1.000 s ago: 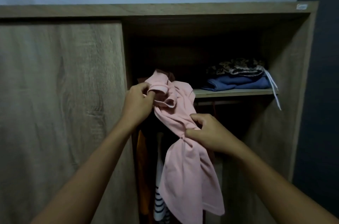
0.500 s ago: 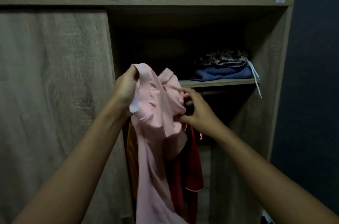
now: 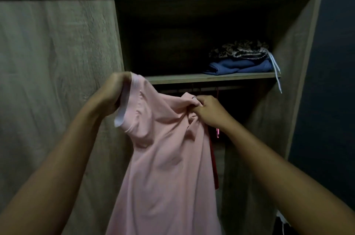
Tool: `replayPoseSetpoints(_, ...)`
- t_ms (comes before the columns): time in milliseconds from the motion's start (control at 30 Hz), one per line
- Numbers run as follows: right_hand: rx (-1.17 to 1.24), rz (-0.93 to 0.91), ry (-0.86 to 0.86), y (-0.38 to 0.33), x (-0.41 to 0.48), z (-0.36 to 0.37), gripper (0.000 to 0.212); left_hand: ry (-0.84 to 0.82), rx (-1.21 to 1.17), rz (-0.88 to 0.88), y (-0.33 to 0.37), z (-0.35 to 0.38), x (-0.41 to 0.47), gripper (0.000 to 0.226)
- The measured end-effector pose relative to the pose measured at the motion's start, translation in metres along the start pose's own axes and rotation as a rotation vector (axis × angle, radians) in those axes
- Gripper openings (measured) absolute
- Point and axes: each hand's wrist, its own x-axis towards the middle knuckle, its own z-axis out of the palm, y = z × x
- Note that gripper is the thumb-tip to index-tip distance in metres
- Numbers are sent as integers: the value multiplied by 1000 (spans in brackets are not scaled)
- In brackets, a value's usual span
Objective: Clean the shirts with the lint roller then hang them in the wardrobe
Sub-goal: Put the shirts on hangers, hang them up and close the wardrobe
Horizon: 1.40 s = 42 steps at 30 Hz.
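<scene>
Pink shirt (image 3: 165,157) held up at frame centre, in front of open wardrobe (image 3: 299,81), hanging down to 6 o'clock and cut off by the bottom edge. Left hand (image 3: 113,94) at 10 o'clock of the shirt, fingers curled closed on a top corner; white inner lining (image 3: 122,111) showing just below the grip; fingertips hidden behind the cloth. Right hand (image 3: 209,109) at 2 o'clock of the shirt, fingers pressed together and pinching bunched fabric near the collar; a thin grey loop (image 3: 194,97) visible at the fingertips, too small to identify. Hanger not discernible under the fabric. Shelf (image 3: 192,78) at 12 o'clock above the hands; on it, toward 2 o'clock, folded blue garment (image 3: 240,67) with a patterned dark garment (image 3: 238,51) on top and a white drawstring (image 3: 276,73) dangling over the shelf edge. Rail (image 3: 226,88) under the shelf barely legible in the dark. Red garment (image 3: 214,165) only a sliver at the shirt's right edge, mostly hidden. Small pink object (image 3: 217,132) below the right wrist, unidentifiable. Closed sliding door (image 3: 57,81) at 9 o'clock. Wardrobe interior very dim; contents behind the shirt not resolvable. Dark items at 5 o'clock corner cut off.
</scene>
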Motion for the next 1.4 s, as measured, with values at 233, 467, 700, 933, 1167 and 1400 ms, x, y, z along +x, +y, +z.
replayPoseSetpoints(233,213,-203,-189,-17,-4,-26,20,-796,-145,-161,-8,-16,-5,53)
replayPoseSetpoints(467,378,-192,-332,-14,-10,-45,25,-465,574,184,-34,36,14,46)
replayPoseSetpoints(700,383,-152,-265,-6,-10,-59,27,-587,540,301,-47,73,14,21)
replayPoseSetpoints(933,434,-136,-189,10,-9,-74,34,-247,455,379,-57,98,19,15)
replayPoseSetpoints(1167,416,-3,-163,20,-8,-77,41,-52,458,410,-42,103,24,14)
replayPoseSetpoints(1400,-131,-117,-84,-1,-26,-15,55,-22,524,474,-33,117,15,16)
